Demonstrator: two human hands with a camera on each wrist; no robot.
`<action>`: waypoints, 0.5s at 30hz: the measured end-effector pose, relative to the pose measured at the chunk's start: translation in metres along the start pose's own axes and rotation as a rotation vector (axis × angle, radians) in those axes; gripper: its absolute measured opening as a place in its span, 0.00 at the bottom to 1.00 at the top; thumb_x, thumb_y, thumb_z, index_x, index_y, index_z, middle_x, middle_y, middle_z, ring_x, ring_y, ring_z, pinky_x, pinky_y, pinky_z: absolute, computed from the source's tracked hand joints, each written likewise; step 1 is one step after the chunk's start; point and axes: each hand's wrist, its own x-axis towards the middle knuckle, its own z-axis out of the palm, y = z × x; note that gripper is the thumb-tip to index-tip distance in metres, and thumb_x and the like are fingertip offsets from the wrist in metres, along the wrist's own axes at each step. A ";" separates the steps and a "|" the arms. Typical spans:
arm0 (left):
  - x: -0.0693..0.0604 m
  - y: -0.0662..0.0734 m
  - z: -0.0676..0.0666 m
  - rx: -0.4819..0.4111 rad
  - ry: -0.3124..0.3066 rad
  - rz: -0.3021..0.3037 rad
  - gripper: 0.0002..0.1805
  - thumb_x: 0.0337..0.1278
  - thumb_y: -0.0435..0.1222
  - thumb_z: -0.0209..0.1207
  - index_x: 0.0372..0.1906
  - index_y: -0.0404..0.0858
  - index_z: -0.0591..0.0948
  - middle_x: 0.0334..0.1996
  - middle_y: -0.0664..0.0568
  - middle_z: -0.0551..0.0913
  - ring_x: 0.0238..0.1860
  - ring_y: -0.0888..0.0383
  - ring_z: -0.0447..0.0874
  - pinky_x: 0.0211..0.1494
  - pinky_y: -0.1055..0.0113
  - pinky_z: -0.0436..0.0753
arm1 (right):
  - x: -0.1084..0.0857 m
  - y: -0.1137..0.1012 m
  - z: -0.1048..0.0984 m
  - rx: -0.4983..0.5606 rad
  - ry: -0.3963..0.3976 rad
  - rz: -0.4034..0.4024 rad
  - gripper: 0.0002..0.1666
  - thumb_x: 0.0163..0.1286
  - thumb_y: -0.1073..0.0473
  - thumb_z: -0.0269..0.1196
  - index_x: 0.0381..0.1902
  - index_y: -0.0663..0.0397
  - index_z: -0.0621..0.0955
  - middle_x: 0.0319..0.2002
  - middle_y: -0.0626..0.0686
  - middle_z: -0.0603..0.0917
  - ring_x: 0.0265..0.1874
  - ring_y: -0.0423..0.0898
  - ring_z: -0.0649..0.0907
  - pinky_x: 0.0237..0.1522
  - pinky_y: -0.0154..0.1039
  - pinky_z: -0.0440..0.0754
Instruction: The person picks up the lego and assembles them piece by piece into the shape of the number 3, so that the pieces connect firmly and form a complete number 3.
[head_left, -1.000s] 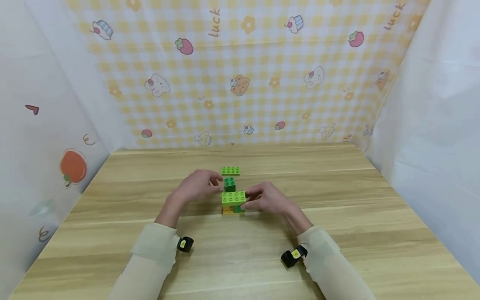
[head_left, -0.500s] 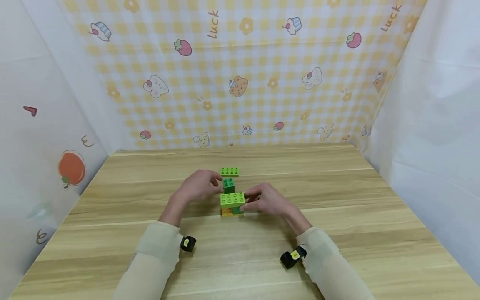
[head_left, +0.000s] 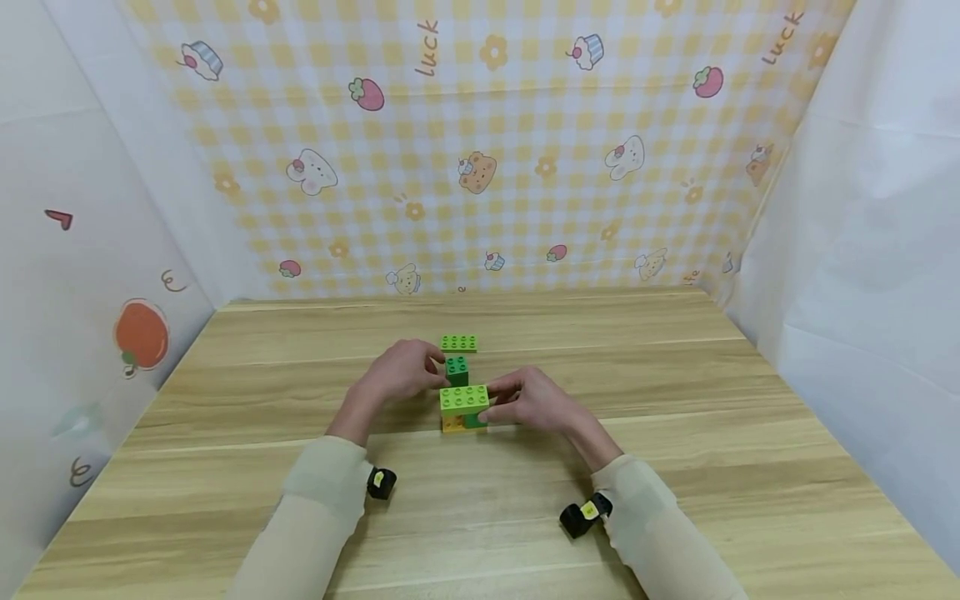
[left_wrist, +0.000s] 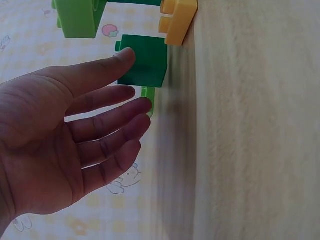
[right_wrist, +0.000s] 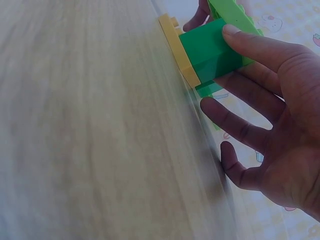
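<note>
A small stack of building bricks (head_left: 464, 400) stands at the middle of the table: a lime brick on top, a dark green brick (right_wrist: 207, 45) under its right part, a yellow plate (right_wrist: 180, 52) at the bottom. My right hand (head_left: 536, 400) pinches this stack at its right end, thumb on the dark green brick and index finger behind. Just behind the stack is a loose dark green brick (head_left: 457, 372). My left hand (head_left: 401, 369) is at that brick's left side, fingers loosely bent; its thumb tip overlaps the brick in the left wrist view, and contact is unclear.
Farther back on the wooden table (head_left: 600, 350) lies a flat lime plate (head_left: 459, 343). A checked cloth (head_left: 525, 208) hangs behind the table, and white sheets (head_left: 862, 250) hang at both sides. Each sleeve carries a black wrist camera (head_left: 382, 482).
My left forearm has swung slightly to the right, and the left hand is a little nearer the loose dark green brick. My right hand and the stack have stayed nearly still.
</note>
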 end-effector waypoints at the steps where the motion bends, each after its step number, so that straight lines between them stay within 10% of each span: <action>1: 0.001 -0.001 0.001 0.000 -0.002 0.001 0.25 0.66 0.42 0.71 0.63 0.33 0.84 0.47 0.45 0.91 0.42 0.55 0.87 0.48 0.58 0.84 | 0.000 0.000 0.000 0.001 0.001 0.002 0.21 0.66 0.52 0.76 0.57 0.47 0.90 0.42 0.46 0.93 0.37 0.42 0.84 0.33 0.35 0.79; 15: 0.009 -0.005 0.007 -0.007 -0.007 0.000 0.22 0.66 0.42 0.71 0.60 0.35 0.86 0.45 0.47 0.91 0.43 0.55 0.85 0.48 0.59 0.83 | -0.001 -0.001 0.000 0.004 0.001 0.000 0.21 0.65 0.52 0.76 0.56 0.46 0.91 0.43 0.45 0.93 0.38 0.42 0.85 0.34 0.35 0.79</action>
